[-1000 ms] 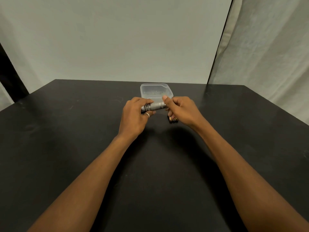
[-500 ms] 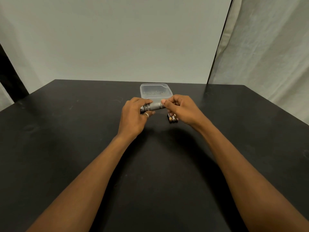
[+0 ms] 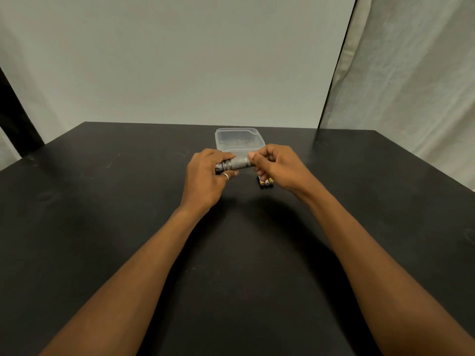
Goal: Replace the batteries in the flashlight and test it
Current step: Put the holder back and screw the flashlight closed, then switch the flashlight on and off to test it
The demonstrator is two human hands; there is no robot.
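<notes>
We hold a small metal flashlight [image 3: 236,163] level above the black table [image 3: 102,201]: left hand [image 3: 205,178] wraps its head, right hand [image 3: 277,168] pinches the tail. Stiff, knurled, likely light, so we judge the textured barrel the surest grip.

Black counter [image 3: 102,227], matte, faint scuffs. Clear tub [image 3: 239,129] near its far edge, with specks inside too small to tell. Pale wall [image 3: 180,60] behind. Creased cloth [image 3: 411,86] hangs at right.
</notes>
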